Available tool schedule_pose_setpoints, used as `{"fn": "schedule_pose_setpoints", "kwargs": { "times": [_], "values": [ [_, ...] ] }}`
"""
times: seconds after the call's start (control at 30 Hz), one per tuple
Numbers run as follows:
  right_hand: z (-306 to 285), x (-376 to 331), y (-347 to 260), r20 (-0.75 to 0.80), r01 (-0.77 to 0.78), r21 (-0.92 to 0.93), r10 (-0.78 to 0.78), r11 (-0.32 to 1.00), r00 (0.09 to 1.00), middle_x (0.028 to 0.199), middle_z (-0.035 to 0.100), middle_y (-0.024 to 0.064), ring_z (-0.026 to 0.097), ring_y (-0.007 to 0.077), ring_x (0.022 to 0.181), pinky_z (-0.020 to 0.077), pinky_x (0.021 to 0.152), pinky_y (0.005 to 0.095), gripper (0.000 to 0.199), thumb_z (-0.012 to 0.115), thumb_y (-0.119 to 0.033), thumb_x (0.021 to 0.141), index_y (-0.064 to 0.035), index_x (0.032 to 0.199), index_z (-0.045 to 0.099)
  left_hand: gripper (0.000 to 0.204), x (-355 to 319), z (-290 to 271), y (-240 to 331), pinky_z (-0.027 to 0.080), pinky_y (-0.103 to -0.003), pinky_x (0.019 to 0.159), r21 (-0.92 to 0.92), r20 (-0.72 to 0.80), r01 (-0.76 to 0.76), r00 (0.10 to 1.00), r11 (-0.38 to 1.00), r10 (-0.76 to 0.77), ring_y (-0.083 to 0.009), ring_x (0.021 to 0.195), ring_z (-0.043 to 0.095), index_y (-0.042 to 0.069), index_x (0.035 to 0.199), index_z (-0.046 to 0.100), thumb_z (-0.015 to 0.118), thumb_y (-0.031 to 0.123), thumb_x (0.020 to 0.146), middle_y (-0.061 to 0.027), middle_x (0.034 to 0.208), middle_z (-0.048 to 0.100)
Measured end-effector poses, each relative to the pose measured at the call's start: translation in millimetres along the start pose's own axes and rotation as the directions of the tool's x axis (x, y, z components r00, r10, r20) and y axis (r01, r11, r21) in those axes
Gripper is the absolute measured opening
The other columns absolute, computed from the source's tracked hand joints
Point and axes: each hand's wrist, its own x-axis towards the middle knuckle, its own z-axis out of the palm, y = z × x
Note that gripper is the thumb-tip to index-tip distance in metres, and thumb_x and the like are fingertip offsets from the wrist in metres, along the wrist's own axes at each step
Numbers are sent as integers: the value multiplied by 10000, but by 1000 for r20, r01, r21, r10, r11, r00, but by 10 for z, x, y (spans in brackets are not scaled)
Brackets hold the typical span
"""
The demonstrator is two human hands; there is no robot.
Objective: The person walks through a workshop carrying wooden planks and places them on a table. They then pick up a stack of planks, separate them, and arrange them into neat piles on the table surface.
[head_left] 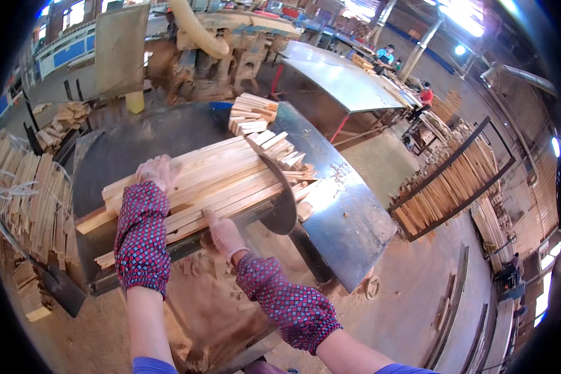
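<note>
A bundle of pale wooden slats (212,181) lies across the near part of the saw counter (349,218), its length running from the counter's left edge toward the middle, where a circular saw blade (279,199) stands up through the surface. The far ends of the slats sit right at the blade, some of them on its far side.

The left hand (158,172), gloved in a thin pale glove, lies flat on top of the bundle near its left end, fingers spread and pressing down rather than wrapped around anything. The right hand (223,235) (same kind of glove) is against the near side of the bundle, lower down, with its thumb up along the edge of the closest slats and the fingers tucked under or behind them; it presses the wood, though whether it fully grips a slat cannot be told. So the bundle lies beneath the left hand and just beyond the right. Both forearms wear patterned red and dark sleeve covers.

At the far edge of the counter a smaller stack of short cut pieces (250,114) rests, well apart from both hands. Off the counter's left edge stands a heap of more slats (34,193)
</note>
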Motion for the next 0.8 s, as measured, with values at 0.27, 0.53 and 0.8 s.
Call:
{"fn": "schedule_pose_setpoints", "kwargs": {
  "times": [0.27,0.53,0.8],
  "values": [
    [-195,-548,262,-59,-42,-112,35,993,998,840,632,297,625,435,909,461,745,485,635,407,-532,975,42,942,675,609,-429,-30,312,430,-437,991,12,88,11,996,1000,-12,-291,1176,566,81,1253,559,439,577,920,-134,1260,600],
    [-827,-1844,680,272,-435,593,341,677,900,607,596,36,478,99,411,347,361,241,414,559,-415,937,-44,773,641,631,-1651,-60,885,427,-399,1004,3,213,14,977,1000,-14,-263,1186,565,81,1285,537,442,586,920,-112,1275,598],
    [-1133,-2948,1224,282,-564,486,492,668,824,570,565,68,477,156,375,400,349,299,424,576,-412,895,-20,743,626,668,-2552,-147,1241,442,-404,985,-118,520,-66,846,991,118,-328,1171,564,43,1256,558,500,590,878,-176,1241,607]
  ]
}}
